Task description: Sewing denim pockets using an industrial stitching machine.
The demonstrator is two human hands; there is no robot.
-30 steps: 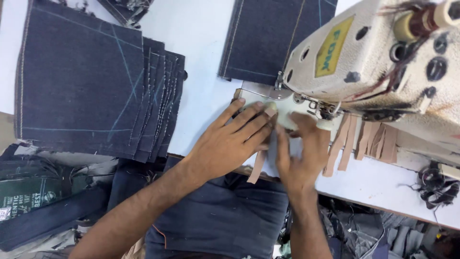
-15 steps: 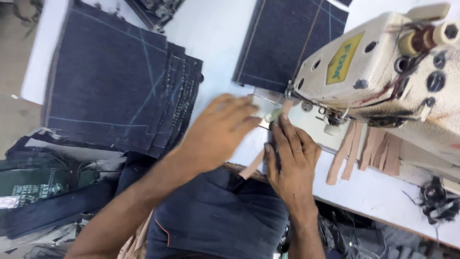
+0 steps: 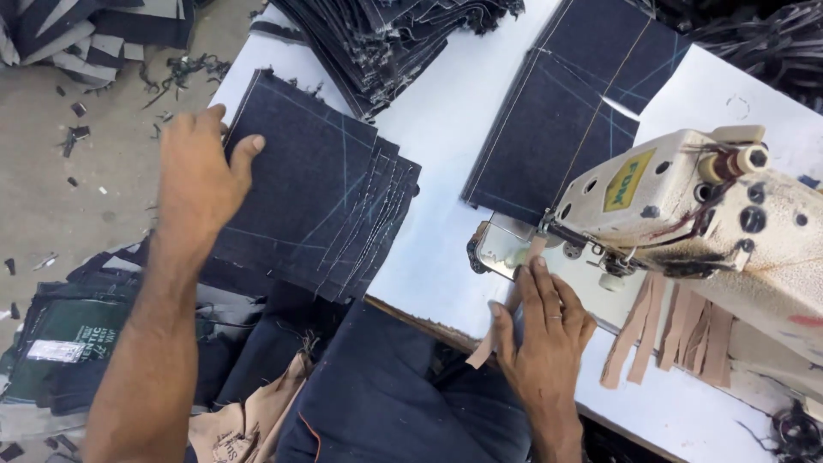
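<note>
— White counter [image 3: 446,249] under everything, grey floor at nine o'clock littered with denim scraps.
— Left hand [image 3: 199,176] flat on the near stack of denim panels [image 3: 321,201], at ten o'clock; grip released, fingers spread, nothing pinched.
— Right hand [image 3: 546,330] at five o'clock, pressing a tan strip [image 3: 506,313] by the needle plate [image 3: 506,249]; grip likewise released, only pressing.
— Risky there: fingertips just beside the needle, could get caught if the sewing machine [image 3: 729,223] runs.
— Stack fanned out, hanging over the counter edge; could slide off with a careless pull.
— More tan strips [image 3: 677,334] dangling at four o'clock, second denim piece [image 3: 557,129] at one o'clock, dark pile [image 3: 386,34] at twelve, crowding the reach.
</note>
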